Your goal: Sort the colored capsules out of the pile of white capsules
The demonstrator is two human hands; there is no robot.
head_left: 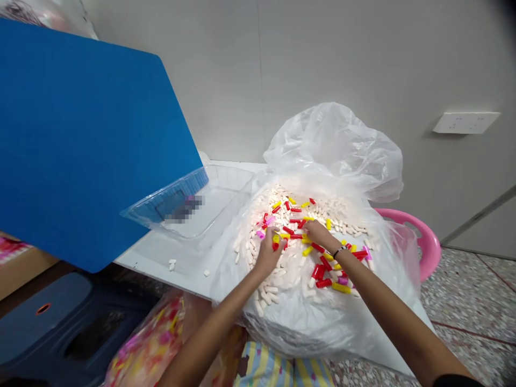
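A clear plastic bag [298, 322] lies spread on the white table, with many white capsule-shaped pieces [270, 295] and several red, yellow and pink tubes on it. My left hand [269, 252] is curled around a few tubes, a red and a yellow one among them. Just to its right, my right hand [317, 232] has its fingers pinched at a red tube [302, 223] among the pile. More tubes, such as a yellow one [341, 288], lie below my right forearm.
A clear plastic tray [226, 215] stands left of the bag, beside a big blue board [88, 134]. A pink stool or basket [429, 247] is at the right. Loose white pieces [172, 264] lie on the table [153, 252] near its front edge.
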